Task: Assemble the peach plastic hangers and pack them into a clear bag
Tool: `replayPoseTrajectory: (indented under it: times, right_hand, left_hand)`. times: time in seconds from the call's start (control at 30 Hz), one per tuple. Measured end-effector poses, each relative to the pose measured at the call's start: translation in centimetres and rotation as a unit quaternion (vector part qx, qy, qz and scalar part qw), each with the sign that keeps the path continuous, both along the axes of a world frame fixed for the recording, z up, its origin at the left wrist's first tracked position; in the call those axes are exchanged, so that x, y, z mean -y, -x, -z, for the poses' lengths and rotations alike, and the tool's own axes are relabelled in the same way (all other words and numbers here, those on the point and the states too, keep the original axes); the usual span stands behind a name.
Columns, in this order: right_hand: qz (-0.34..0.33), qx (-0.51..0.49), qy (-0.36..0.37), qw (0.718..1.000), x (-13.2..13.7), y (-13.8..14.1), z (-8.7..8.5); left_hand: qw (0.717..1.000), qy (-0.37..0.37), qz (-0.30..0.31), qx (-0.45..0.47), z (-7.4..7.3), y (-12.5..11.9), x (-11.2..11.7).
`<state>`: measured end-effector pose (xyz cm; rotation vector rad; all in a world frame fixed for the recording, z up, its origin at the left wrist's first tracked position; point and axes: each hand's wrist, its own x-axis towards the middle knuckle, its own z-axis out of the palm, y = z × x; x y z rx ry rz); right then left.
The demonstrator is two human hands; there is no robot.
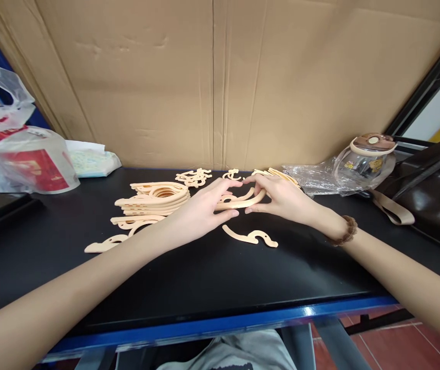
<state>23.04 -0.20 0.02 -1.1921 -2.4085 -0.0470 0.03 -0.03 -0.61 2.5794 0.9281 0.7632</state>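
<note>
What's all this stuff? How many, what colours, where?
held piece: one or more, beige, centre
stacked pieces: several, beige, centre left
curved piece: one, beige, nearer than held piece
small pieces: several, beige, back
container: one, clear, brown lid, right
plastic wrap: some, clear, right
strap: one, beige, right
bag: one, dark, right
carrier bag: one, clear and red, left
packet: one, whitish, left
flat object: one, black, left
cardboard: count unclear, brown, back
table: one, black, centre
floor: one, red, lower right
clothing: one, grey, bottom
wristband: one, brown, right wrist
left hand: one, bare, holding piece
right hand: one, bare, holding piece

Curved piece (pixel 243 204), one end seemingly behind left hand (pixel 203 206)
</note>
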Motion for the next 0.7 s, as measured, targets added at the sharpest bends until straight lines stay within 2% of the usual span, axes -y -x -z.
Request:
replayPoseTrajectory:
  times: [0.17, 0.3, 0.43, 0.7]
  right_hand:
    - [-0.004, 0.033, -0.011, 0.999, 0.0, 0.2, 0.2]
    - [-0.015, 0.074, -0.008, 0.997, 0.0, 0.3, 0.2]
    - [-0.014, 0.116, -0.017, 0.993, -0.1, 0.1, 0.2]
    - [-0.015, 0.071, -0.05, 0.996, 0.1, 0.0, 0.6]
  left_hand:
    - [0.998, -0.033, 0.006, -0.055, -0.4, 0.3, -0.2]
    - [0.99, -0.044, 0.04, -0.127, -0.7, 0.9, -0.5]
    - [0.981, -0.079, 0.076, -0.159, -0.2, 1.4, -0.9]
    - [0.965, -0.167, 0.044, -0.199, -0.3, 2.1, -1.3]
